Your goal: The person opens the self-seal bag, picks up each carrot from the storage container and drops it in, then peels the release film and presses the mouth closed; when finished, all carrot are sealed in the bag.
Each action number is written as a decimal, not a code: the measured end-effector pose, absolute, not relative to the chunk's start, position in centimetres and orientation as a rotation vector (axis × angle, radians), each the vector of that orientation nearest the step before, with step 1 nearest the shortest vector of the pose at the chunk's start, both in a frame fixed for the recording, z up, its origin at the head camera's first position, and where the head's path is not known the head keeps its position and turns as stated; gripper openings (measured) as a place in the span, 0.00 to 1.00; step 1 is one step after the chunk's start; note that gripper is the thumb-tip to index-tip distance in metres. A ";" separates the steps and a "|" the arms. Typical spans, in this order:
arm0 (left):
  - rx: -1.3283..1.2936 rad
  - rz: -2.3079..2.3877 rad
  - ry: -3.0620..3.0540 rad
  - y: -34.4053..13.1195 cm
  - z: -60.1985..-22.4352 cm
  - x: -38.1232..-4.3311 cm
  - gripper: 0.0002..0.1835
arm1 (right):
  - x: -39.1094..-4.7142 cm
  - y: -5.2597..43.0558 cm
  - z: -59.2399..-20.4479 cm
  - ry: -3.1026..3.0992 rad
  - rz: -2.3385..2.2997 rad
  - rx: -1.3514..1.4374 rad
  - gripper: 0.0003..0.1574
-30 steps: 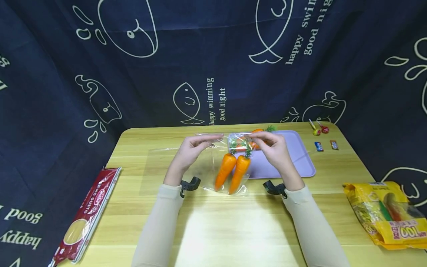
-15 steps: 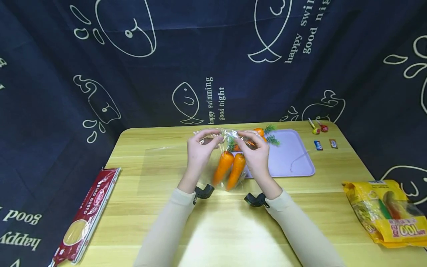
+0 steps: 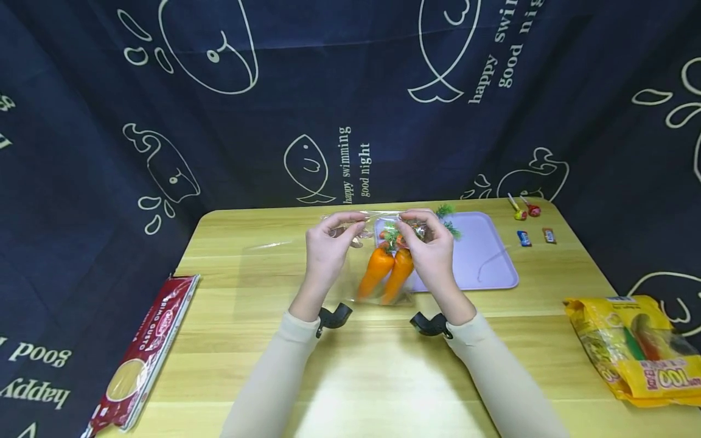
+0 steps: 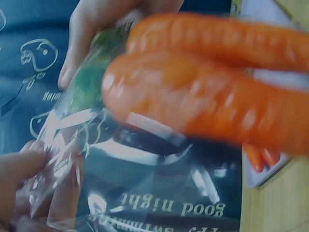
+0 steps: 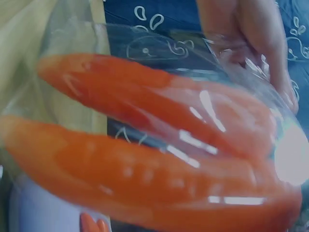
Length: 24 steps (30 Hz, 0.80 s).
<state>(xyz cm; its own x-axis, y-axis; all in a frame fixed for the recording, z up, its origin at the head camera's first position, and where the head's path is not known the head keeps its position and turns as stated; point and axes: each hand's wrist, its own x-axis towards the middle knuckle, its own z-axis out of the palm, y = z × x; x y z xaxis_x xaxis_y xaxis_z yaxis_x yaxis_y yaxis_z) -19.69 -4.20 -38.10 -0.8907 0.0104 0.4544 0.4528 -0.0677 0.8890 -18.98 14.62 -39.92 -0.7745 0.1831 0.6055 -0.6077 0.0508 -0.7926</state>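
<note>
Two orange carrots (image 3: 375, 272) with green tops lie inside a clear plastic bag (image 3: 353, 281), held up over the table. My left hand (image 3: 327, 248) pinches the left side of the bag's top edge between thumb and fingers. At the right side of that edge, my right hand (image 3: 434, 250) pinches the plastic too. Both wrist views show the carrots (image 4: 207, 96) close up through the film, tops toward the hands. Behind the bag, more carrots (image 4: 256, 157) rest on the lilac tray (image 3: 484, 261), mostly hidden in the head view by the bag and right hand.
Two lollipops (image 3: 517, 210) and two small wrapped candies (image 3: 524, 238) lie right of the tray. A yellow bag (image 3: 635, 353) sits at the right edge, a red spaghetti pack (image 3: 148, 347) at the left. Dark printed cloth (image 3: 246, 152) hangs behind the table.
My hands drew together along the bag's top edge, then the right hand shifted slightly back to the right. The bag with the carrots has risen a little.
</note>
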 end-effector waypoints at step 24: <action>-1.112 -2.110 -2.346 -10.1 -33.3 -16.5 0.21 | -16.2 19.6 -37.2 -1.980 2.016 0.518 0.16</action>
